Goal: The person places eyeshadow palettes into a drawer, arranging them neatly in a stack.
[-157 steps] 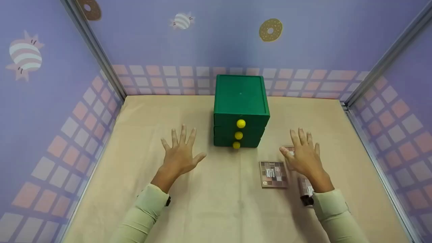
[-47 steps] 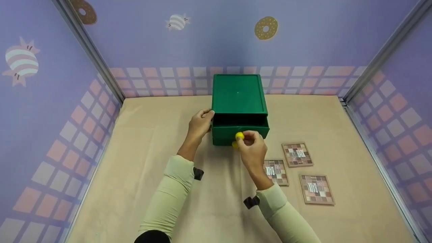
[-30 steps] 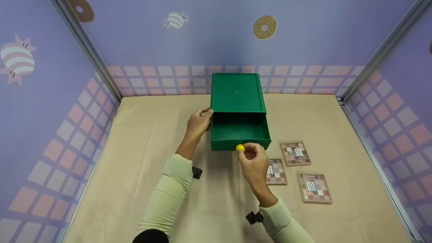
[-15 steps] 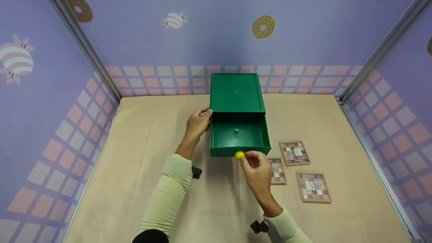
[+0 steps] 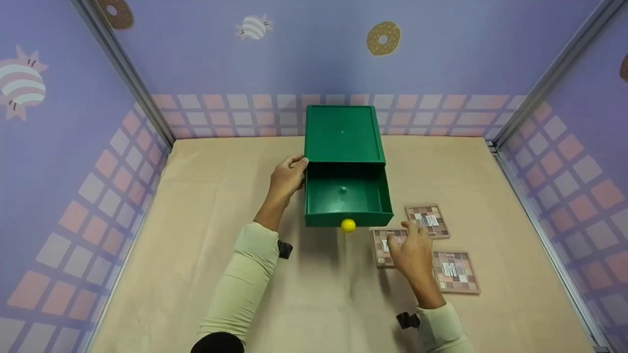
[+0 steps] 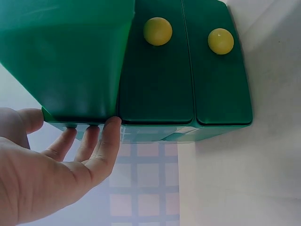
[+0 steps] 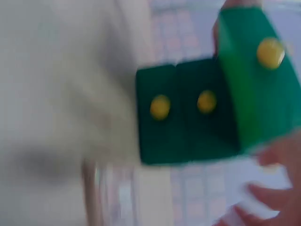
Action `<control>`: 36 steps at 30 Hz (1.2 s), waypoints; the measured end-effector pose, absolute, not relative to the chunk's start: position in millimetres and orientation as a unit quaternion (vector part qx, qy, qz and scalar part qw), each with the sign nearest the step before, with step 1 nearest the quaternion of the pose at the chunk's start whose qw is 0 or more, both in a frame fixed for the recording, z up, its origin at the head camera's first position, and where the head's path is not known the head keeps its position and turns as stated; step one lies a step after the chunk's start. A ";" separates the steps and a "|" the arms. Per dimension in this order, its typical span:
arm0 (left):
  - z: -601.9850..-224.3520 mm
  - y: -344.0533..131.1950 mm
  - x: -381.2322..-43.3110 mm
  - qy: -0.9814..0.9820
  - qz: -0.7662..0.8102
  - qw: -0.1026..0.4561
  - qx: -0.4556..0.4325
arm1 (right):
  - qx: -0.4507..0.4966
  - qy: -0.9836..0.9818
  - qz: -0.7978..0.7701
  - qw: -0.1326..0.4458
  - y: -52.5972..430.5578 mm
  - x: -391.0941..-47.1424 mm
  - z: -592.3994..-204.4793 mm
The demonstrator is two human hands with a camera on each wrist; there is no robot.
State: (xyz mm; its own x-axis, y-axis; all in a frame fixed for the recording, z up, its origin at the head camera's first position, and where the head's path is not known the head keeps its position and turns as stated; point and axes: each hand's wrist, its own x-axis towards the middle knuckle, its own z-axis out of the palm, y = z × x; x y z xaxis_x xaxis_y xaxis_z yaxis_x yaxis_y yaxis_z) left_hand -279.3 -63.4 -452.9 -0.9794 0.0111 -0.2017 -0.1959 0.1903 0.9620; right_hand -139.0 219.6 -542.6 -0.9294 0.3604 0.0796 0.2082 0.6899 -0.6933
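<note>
A green drawer cabinet stands against the back wall, its top drawer pulled far out and bare inside. A round yellow knob sits on that drawer's front. My left hand holds the cabinet's left front edge, thumb at the top corner and fingertips against the side. In the left wrist view the two lower drawers, with knobs, are pushed in. My right hand, loosely curled and holding nothing, hovers right of the drawer, above the eyeshadow palettes. It partly covers the nearest palette.
Two more palettes lie on the beige tabletop, one farther back and one nearer the front right. Printed walls enclose the table at the back and both sides. The right wrist view is blurred.
The right hand took the top knob, pulled the drawer out toward me, then let go and moved right over the palettes. The left hand came to the cabinet's side and stays there.
</note>
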 end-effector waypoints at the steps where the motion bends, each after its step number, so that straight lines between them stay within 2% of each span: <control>1: -453.0 -63.5 -279.4 0.767 0.634 0.081 -0.061 | -0.153 -0.930 0.327 0.068 222.8 -139.4 -547.0; 4: -453.1 -62.9 -279.6 0.766 0.635 0.078 -0.063 | -0.153 -0.953 0.262 -0.016 227.1 -138.5 -559.2; 8: -453.3 -61.2 -280.1 0.767 0.634 0.076 -0.061 | -0.151 -0.961 0.226 -0.055 226.2 -135.5 -573.3; 15: -455.0 -61.5 -281.0 0.767 0.635 0.071 -0.065 | -0.135 -0.973 0.177 -0.066 221.7 -133.8 -587.1; 25: -454.0 -62.9 -280.7 0.765 0.636 0.073 -0.067 | -0.116 -0.980 0.122 -0.104 218.6 -131.8 -583.3; 36: -456.1 -62.1 -280.4 0.767 0.634 0.069 -0.067 | -0.115 -0.982 0.135 -0.070 222.0 -130.8 -589.0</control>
